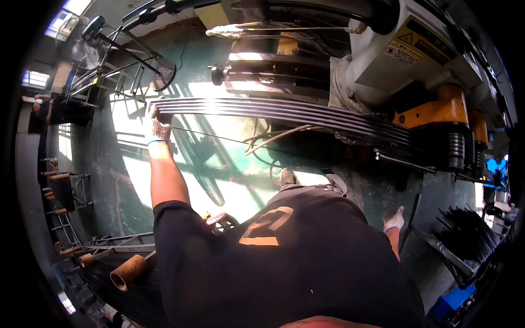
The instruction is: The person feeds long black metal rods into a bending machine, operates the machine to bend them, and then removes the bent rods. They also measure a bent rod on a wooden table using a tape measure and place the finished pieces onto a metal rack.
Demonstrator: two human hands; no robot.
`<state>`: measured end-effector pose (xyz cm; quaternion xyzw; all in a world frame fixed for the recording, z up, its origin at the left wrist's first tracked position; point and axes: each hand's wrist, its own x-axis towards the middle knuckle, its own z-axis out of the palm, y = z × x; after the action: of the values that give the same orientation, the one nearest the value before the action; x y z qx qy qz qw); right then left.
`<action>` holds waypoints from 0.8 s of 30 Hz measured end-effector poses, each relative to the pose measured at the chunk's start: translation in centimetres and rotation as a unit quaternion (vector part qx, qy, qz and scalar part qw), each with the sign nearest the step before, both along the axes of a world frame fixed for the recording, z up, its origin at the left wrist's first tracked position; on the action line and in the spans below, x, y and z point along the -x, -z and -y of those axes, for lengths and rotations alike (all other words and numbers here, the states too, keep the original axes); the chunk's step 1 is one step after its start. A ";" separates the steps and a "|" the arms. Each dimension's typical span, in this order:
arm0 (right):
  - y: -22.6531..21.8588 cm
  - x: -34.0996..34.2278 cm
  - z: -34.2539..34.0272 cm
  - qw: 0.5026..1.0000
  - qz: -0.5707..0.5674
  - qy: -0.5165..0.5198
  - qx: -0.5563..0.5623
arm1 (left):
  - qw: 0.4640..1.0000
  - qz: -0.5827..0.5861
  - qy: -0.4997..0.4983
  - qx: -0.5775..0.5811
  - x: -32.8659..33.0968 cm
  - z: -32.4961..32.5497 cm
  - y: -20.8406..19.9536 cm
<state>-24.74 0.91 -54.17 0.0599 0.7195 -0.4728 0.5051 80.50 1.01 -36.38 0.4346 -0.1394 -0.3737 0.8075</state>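
Note:
My left hand (157, 127), in a pale knit work glove, is closed around the left ends of several long metal tubes (229, 107). The tubes lie side by side in a bundle and stretch rightward into a machine with an orange arm (435, 111). Their far ends are hidden in its dark head. My right hand (393, 220), also gloved, hangs low at my right side, apart from the tubes. At least one of its fingers looks stretched out, and nothing shows in it. A thin dark bar (414, 218) stands close beside it.
A white machine housing (402, 68) with warning labels fills the upper right. Under the tubes hangs a looped brown hose (281, 136). Dark rods (467, 232) fill a rack at the right. At the left are a round-based metal stand (164, 76) and a rack with brown rollers (128, 272).

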 end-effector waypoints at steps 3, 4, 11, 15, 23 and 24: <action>-2.4 -2.6 1.4 0.991 -0.130 -0.027 -0.014 | 1.000 0.001 0.010 -0.018 -3.5 -3.3 0.9; -2.6 -3.3 1.2 0.984 -0.170 -0.033 -0.032 | 0.999 0.010 0.006 -0.042 -3.0 -2.7 1.0; -6.0 -6.1 4.0 0.975 -0.170 -0.142 -0.016 | 0.988 -0.025 0.152 -0.021 -3.0 -4.9 -1.2; -3.9 -4.6 7.0 0.965 -0.178 -0.190 -0.011 | 0.995 -0.079 0.056 0.009 0.2 -2.4 -1.4; -0.9 -1.1 12.8 0.954 -0.138 -0.264 -0.028 | 0.958 -0.239 -0.124 -0.101 27.2 0.5 6.8; 2.1 1.4 13.3 0.923 -0.165 -0.340 -0.075 | 0.951 -0.259 -0.120 -0.116 30.7 1.0 9.0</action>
<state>-26.13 -12.39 -56.27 -0.2297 0.8031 -0.2203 0.5037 49.82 0.03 -45.37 0.4266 0.1723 -0.3875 0.7988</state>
